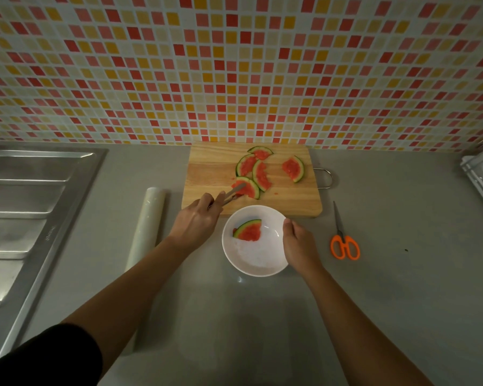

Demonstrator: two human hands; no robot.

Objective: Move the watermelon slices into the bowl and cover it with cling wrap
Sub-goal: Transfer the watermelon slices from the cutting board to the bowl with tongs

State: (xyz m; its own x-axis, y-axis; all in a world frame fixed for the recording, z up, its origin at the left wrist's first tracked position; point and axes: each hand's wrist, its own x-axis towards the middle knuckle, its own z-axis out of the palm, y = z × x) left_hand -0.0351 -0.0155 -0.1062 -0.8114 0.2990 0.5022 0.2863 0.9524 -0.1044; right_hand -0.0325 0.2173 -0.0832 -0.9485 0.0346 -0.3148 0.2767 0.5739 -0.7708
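The left grip (197, 218) is closed round tongs (232, 195), whose tips reach ahead of it onto the nearest watermelon slice (250, 188) on the cutting board (207, 174). Four other slices (293, 168) lie farther ahead. The right grip (300, 243) clasps the rim of the white bowl (254, 260), which sits between both grips and has one slice inside (248, 232). On the worktop (374, 288), the cling wrap roll (147, 227) lies left of the left grip and scissors (345, 240) lie right of the right grip.

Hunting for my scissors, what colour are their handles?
The scissors have orange handles, clearest in the head view.

Dim grey countertop (374, 288) under a mosaic-tiled wall (234, 65) (red, yellow, pink), steel sink (25, 204) leftward.
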